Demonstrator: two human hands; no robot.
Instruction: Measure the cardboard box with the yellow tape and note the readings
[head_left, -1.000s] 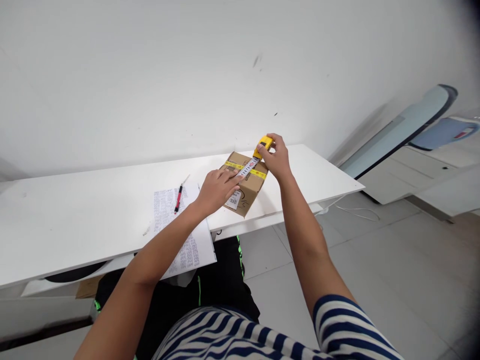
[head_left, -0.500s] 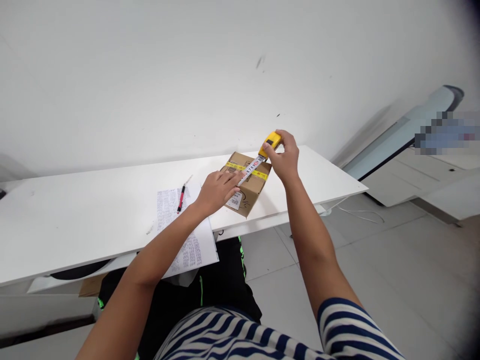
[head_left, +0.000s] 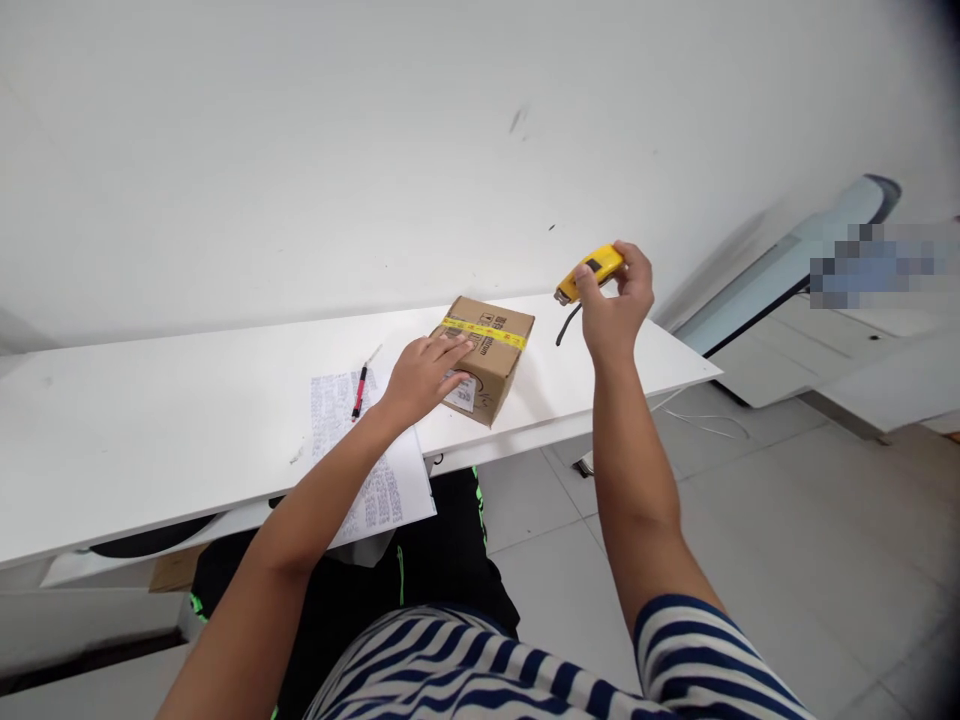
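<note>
My right hand (head_left: pixel 619 295) grips a yellow tape measure (head_left: pixel 592 272) above the right part of the table, off to the right of the box. Its metal blade is drawn in, and a black wrist strap (head_left: pixel 568 326) dangles below the case. A small brown cardboard box (head_left: pixel 495 365) with yellow tape and a white label sits at the table's front edge. Across the left side of the box lies my left hand (head_left: pixel 424 378), its fingers stretched out and touching the cardboard.
Left of the box, a red and black pen (head_left: pixel 360 392) rests on a sheet of handwritten paper (head_left: pixel 390 490) that overhangs the front edge of the white table (head_left: pixel 187 420). A wall (head_left: pixel 300 150) stands behind. Farther right is a cabinet with drawers (head_left: pixel 795 340).
The tape blade, stretched over the box before, has gone back into its case. My right hand has moved up and right, away from the box. My left hand stays on the box.
</note>
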